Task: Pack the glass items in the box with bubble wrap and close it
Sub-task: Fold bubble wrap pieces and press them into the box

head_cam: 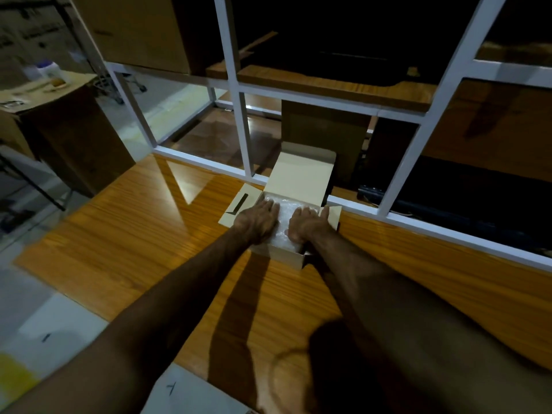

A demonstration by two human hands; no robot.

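Note:
A small white cardboard box (286, 257) stands open on the wooden table, its lid (301, 180) tilted up at the back and side flaps spread out. Clear bubble wrap (283, 209) fills the inside. My left hand (257, 220) lies flat on the left part of the wrap, fingers stretched forward. Over on the right side of the wrap, my right hand (309, 224) presses down with its fingers straight, close to the right flap (334, 216). No glass item shows; the wrap and my hands cover the box's contents.
The wooden table (143, 234) ends at a white metal frame (242, 135) just behind the box. A brown carton (325, 135) stands behind the frame. To the far left is a large cardboard box (68, 135) with a bottle on it. White paper (191, 392) lies at the near edge.

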